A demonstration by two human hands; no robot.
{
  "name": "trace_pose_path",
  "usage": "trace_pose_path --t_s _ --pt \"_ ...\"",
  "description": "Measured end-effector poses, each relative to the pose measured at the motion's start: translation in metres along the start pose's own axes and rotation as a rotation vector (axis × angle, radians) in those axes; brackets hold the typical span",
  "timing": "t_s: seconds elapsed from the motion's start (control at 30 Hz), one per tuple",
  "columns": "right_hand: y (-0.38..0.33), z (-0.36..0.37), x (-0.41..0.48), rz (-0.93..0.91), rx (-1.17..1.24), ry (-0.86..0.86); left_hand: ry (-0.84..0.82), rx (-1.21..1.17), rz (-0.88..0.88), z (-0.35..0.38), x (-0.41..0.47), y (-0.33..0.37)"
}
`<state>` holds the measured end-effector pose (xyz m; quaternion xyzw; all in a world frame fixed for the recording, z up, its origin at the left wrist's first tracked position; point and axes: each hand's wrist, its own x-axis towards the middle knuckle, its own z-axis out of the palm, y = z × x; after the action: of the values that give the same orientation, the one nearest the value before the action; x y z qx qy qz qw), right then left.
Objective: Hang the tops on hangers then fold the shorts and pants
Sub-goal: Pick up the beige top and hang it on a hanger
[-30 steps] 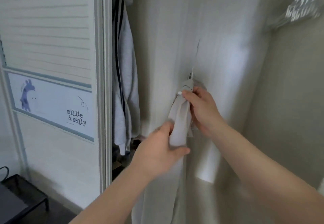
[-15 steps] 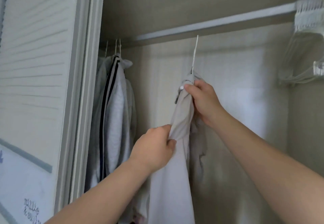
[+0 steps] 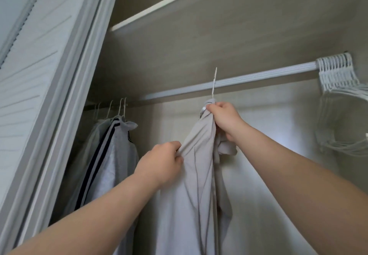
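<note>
Several tops (image 3: 111,145) already hang on the rail (image 3: 258,78); the right grip (image 3: 223,121) pinches the collar of the grey top (image 3: 199,175), its hanger (image 3: 214,81) hook at the rail, the left grip (image 3: 161,163) bunching its side; folding looks still to come

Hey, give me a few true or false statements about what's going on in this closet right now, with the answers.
1. The right hand grips the grey top near its collar, just below the hanger hook. True.
2. The left hand hangs free and touches nothing. False: it pinches the grey top's fabric lower down.
3. A bunch of empty white hangers sits at the right end of the rod. True.
4. The clothes already hung at the left are bright red. False: they are grey, one with dark stripes.
</note>
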<state>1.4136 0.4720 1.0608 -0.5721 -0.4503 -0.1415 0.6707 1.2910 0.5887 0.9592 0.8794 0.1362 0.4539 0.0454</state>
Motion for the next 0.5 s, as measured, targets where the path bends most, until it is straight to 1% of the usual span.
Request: trace_pose_path --t_s 0.17,0.2,0.3,0.4,0.47,0.5 --pt "0.011 0.008 0.0 0.098 0.035 -0.017 -0.036 0.028 -0.001 0.012 0.001 -0.012" --pt "0.015 0.011 -0.002 0.101 0.013 -0.025 -0.041 0.031 -0.001 0.015 0.0 -0.016" --pt "0.027 0.019 -0.006 0.017 -0.135 -0.015 -0.053 0.03 -0.006 0.02 -0.005 -0.027" --pt "0.028 0.025 -0.011 -0.021 -0.286 -0.006 -0.051 -0.006 -0.002 0.023 -0.013 -0.039" --pt "0.024 0.027 -0.018 -0.039 -0.453 0.0 -0.047 -0.052 0.005 0.023 -0.019 -0.047" --pt "0.022 0.027 -0.021 -0.039 -0.537 -0.023 -0.049 -0.083 0.008 0.023 -0.022 -0.051"
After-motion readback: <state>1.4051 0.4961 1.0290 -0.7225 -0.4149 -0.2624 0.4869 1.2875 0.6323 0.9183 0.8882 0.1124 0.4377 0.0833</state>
